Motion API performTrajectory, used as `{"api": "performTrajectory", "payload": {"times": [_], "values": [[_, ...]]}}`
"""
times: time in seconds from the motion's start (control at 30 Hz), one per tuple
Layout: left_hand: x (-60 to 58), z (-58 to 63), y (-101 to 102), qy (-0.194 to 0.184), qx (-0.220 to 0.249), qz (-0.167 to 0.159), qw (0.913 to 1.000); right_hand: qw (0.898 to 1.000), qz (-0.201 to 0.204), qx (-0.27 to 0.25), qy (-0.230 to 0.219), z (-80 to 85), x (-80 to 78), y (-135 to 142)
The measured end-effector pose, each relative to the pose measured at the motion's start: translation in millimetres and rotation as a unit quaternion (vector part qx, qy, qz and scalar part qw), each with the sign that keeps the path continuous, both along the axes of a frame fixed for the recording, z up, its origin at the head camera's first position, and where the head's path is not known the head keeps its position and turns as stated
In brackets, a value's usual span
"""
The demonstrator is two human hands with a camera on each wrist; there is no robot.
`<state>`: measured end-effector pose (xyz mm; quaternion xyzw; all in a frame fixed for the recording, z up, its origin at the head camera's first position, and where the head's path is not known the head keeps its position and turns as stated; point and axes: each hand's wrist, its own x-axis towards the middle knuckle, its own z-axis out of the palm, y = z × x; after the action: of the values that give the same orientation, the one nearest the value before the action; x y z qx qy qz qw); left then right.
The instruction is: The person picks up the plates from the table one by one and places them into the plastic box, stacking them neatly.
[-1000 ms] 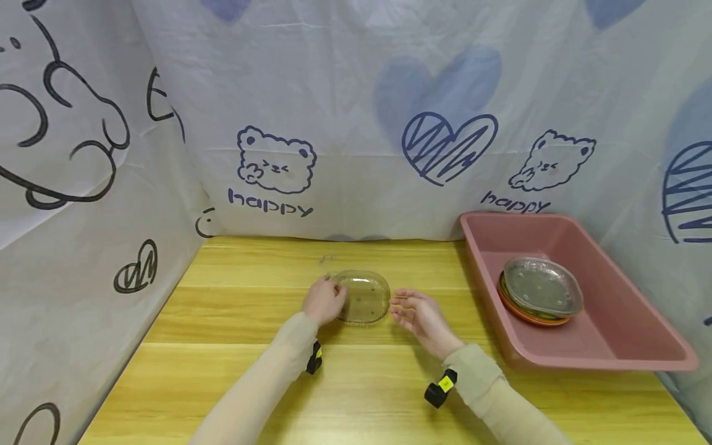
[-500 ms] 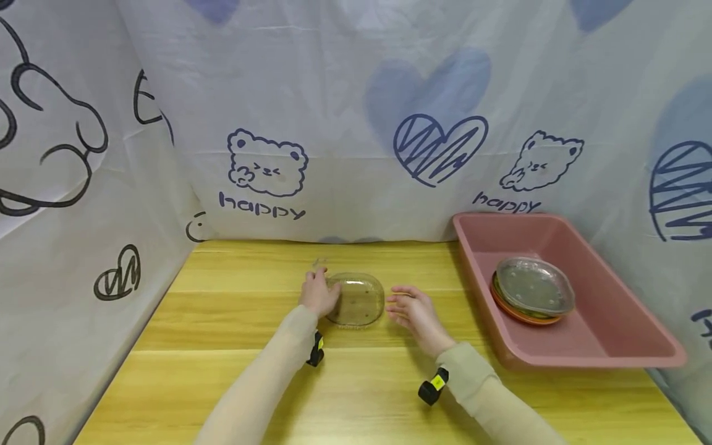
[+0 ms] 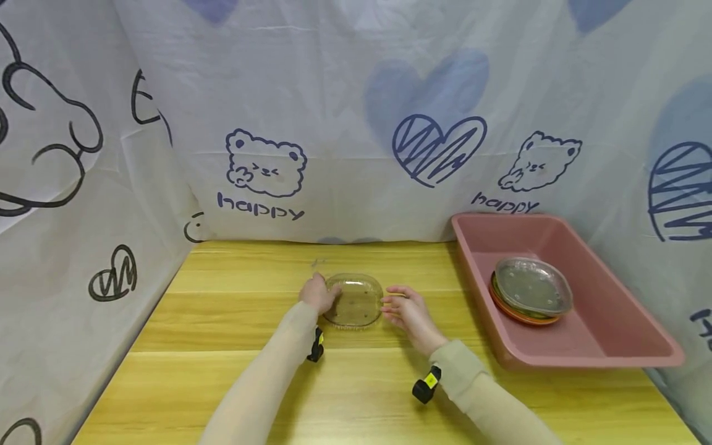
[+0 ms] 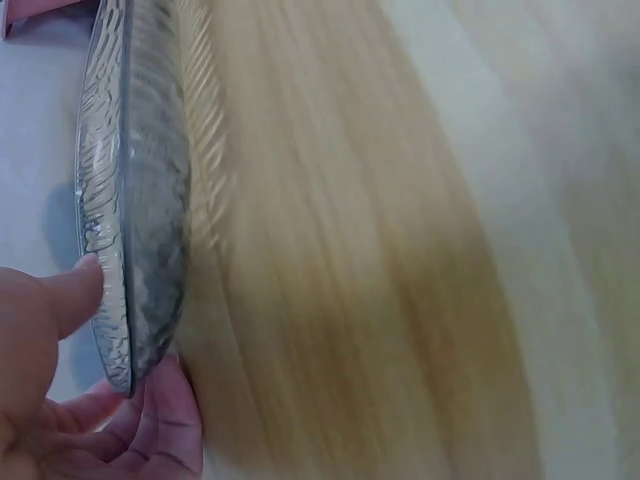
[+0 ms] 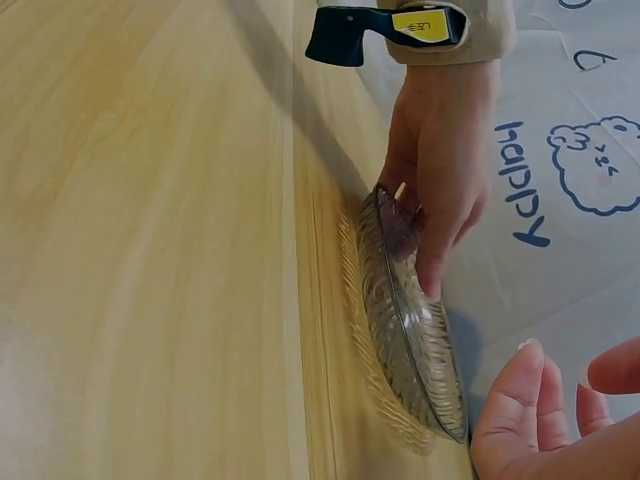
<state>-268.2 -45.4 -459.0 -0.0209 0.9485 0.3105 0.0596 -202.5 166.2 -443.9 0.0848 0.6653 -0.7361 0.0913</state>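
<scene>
A clear plastic food container (image 3: pixel 356 303), rounded and ribbed along its sides, lies on the wooden table. My left hand (image 3: pixel 317 293) pinches its left end, thumb over the top and fingers at the lower edge. The left wrist view shows this thumb on the container (image 4: pixel 150 180) beside its rim. At the opposite end, my right hand (image 3: pixel 410 315) has its fingers loosely bent around air, fingertips right by the edge. In the right wrist view, the right hand (image 5: pixel 545 420) sits near the container's (image 5: pixel 410 320) end, thumb and fingers spread apart.
On the right stands a pink plastic tub (image 3: pixel 601 361). Inside it, another clear container (image 3: pixel 534 287) tops a stack with green and orange dishes (image 3: pixel 525 315). A white cloth with drawings (image 3: pixel 345 123) hangs behind the wooden table (image 3: pixel 233 371).
My left fingers rose off the container's end, then came back down around it. My right hand has edged left, closer to the container. The head view has shifted slightly.
</scene>
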Motion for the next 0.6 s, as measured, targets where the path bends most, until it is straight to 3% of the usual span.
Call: {"api": "performTrajectory", "payload": {"times": [0.3,0.6], "values": [[-3.9,-6.3,-7,-0.013,-0.025,-0.004,0.9996,1.000,0.003,-0.005,-0.016,-4.1,0.0,-2],[-2.9,-7.9,-11,-0.031,0.011,-0.008,0.9994,1.000,0.003,-0.009,-0.022,-6.4,-1.0,0]]}}
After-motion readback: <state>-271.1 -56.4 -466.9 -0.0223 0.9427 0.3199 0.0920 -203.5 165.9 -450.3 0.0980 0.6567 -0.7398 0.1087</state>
